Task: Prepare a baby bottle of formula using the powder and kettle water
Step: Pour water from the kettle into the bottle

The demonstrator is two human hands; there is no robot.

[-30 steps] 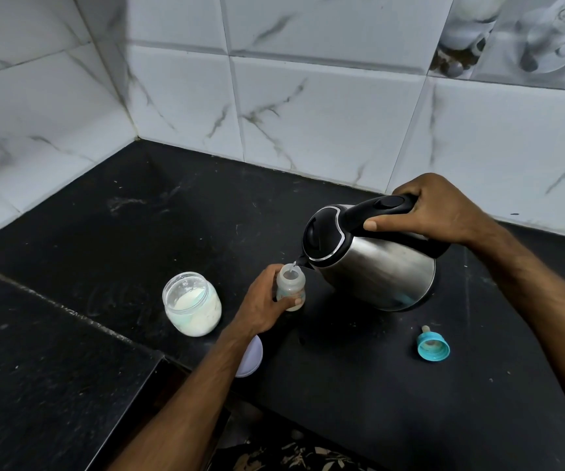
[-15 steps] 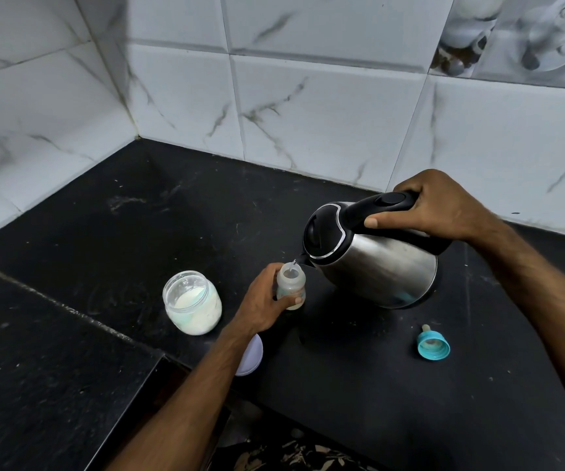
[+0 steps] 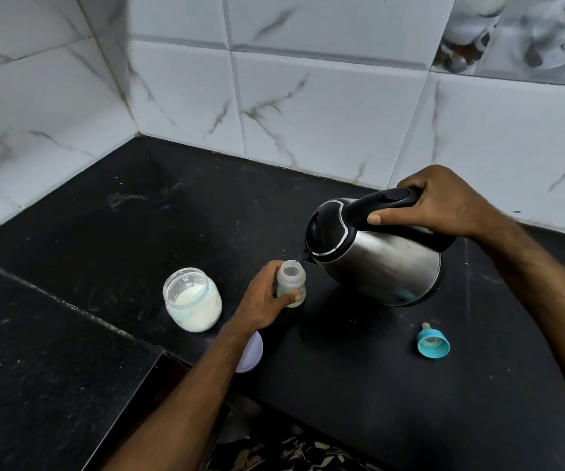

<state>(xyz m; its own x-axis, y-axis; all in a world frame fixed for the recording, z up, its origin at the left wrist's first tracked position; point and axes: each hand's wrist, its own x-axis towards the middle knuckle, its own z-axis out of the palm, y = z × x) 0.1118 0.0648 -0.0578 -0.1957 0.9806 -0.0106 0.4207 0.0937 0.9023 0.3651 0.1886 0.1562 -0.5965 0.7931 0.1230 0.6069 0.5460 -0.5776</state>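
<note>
1. Baby bottle [image 3: 292, 282]: small, translucent, uncapped, upright on the black countertop [image 3: 138, 232], between the jar and the kettle. A pale layer shows at its bottom.
2. Left hand [image 3: 264, 297]: wrapped around the bottle's left side, fingers curled on its body, steadying it on the counter.
3. Kettle [image 3: 376, 256]: stainless steel body, black lid and handle, lifted off the counter and tilted toward the left. Its spout sits just above the bottle's mouth; a thin thread of water shows between spout and opening.
4. Right hand [image 3: 440, 202]: clenched on the kettle's black handle, thumb along the near side, carrying the kettle's weight.
5. Powder jar [image 3: 192, 299]: clear glass, open, upright, holding white powder; stands left of the bottle, apart from the left hand.
6. Jar lid [image 3: 252, 351]: pale, round, lying on the counter near its front edge, partly hidden under the left forearm.
7. Teat cap [image 3: 433, 343]: teal screw ring with its nipple, lying on the counter on the near side of the kettle, well apart from the bottle.
8. Wall tiles [image 3: 308, 107]: white, marbled, behind and left of the counter corner.
</note>
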